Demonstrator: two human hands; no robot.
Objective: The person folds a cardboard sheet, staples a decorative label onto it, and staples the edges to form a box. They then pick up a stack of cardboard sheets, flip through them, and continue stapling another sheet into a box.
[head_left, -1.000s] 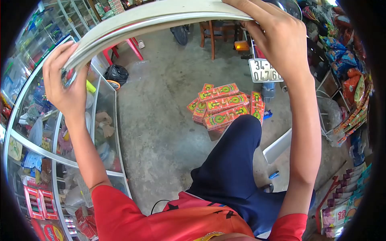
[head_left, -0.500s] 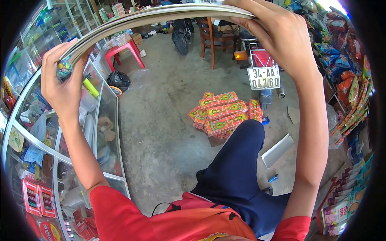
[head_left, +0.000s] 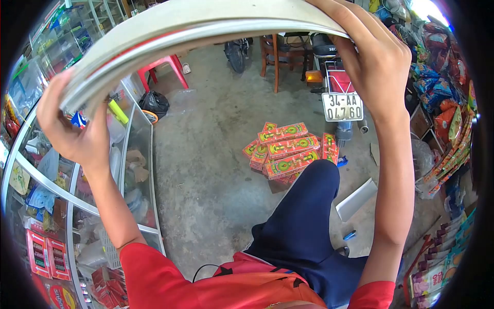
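Observation:
I hold a stack of thin, pale cardboard-like sheets (head_left: pixel 206 20) up in front of me with both hands; a red edge shows between its layers. At its left end, my left hand (head_left: pixel 74 121) is closed on the sheets, a little blurred, with the thumb underneath. My right hand (head_left: pixel 373 56) grips the other end, fingers on top and thumb below. The top of the stack runs out of the frame. Low on the floor past my knee lies a pile of red patterned boxes (head_left: pixel 288 149), apart from both hands.
Glass display shelves (head_left: pixel 67 190) packed with goods stand at my left. A red stool (head_left: pixel 167 69), a black bag (head_left: pixel 153 104), a wooden chair (head_left: pixel 278 62) and a motorbike (head_left: pixel 342 98) are ahead. Hanging snack packets (head_left: pixel 437 92) line the right; a white sheet (head_left: pixel 356 199) lies on the floor.
The stack has tilted, so more of its pale broad face shows instead of mainly its edge. My left hand has moved down and left, my right hand slightly down and right.

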